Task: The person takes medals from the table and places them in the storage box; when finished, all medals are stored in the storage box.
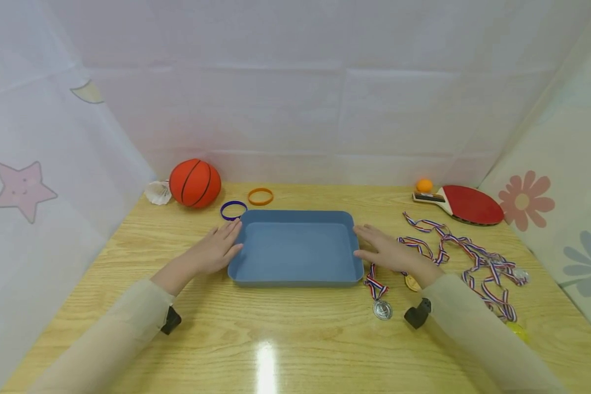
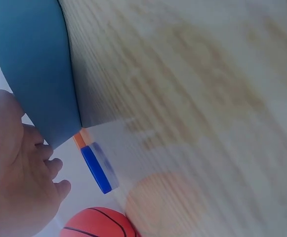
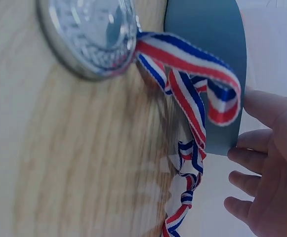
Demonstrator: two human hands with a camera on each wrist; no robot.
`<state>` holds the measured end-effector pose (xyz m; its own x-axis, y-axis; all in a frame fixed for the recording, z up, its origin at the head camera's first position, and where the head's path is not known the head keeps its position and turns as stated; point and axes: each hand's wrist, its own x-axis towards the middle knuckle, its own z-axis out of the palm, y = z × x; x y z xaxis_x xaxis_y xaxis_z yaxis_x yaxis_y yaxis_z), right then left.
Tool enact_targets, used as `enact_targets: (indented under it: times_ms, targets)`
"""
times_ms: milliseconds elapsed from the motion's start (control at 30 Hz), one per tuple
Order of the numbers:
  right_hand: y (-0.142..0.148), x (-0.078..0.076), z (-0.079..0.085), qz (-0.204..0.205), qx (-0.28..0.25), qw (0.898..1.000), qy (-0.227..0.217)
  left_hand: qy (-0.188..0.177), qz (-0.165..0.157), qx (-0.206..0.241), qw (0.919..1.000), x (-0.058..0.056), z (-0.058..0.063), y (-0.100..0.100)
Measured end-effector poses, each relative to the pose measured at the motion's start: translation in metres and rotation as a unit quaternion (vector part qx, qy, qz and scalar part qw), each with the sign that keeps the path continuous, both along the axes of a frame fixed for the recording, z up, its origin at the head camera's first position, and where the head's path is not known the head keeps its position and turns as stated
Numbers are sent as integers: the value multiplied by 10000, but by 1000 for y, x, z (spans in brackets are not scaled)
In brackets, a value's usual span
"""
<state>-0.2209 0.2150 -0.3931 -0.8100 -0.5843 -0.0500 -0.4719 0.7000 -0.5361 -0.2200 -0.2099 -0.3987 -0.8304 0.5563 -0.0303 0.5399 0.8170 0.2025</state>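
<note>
A shallow blue-grey tray (image 1: 295,251) lies on the wooden table between both hands, with nothing inside it. My left hand (image 1: 218,247) rests against the tray's left side, its fingers fairly straight at the rim. On the opposite side, my right hand (image 1: 381,249) touches the right rim in the same way. In the left wrist view, the left hand (image 2: 24,173) is beside the tray wall (image 2: 39,69). A silver medal (image 1: 382,310) with a red, white and blue ribbon (image 3: 187,98) lies close to the right hand.
Behind the left hand are an orange-red basketball (image 1: 195,183), a shell (image 1: 158,192), a blue wristband (image 1: 233,210) and an orange wristband (image 1: 260,196). At right lie tangled medal ribbons (image 1: 473,249), a gold medal (image 1: 412,282), a table tennis paddle (image 1: 473,205) and an orange ball (image 1: 424,185).
</note>
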Motion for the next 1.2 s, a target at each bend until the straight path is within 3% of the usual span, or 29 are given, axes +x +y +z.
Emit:
enact_targets:
  times_ms: [333,700,1200]
  targets:
    - [-6,17,1,227,151,9992,284,154,-46,70,9998,22,-4,-7]
    - [-5,41,0,384,122,9989,226,282,-84,309,9991,56,3,-6]
    - [-3,51,-3,455,-94,9969,627,277,-41,359,9990,65,1,-8]
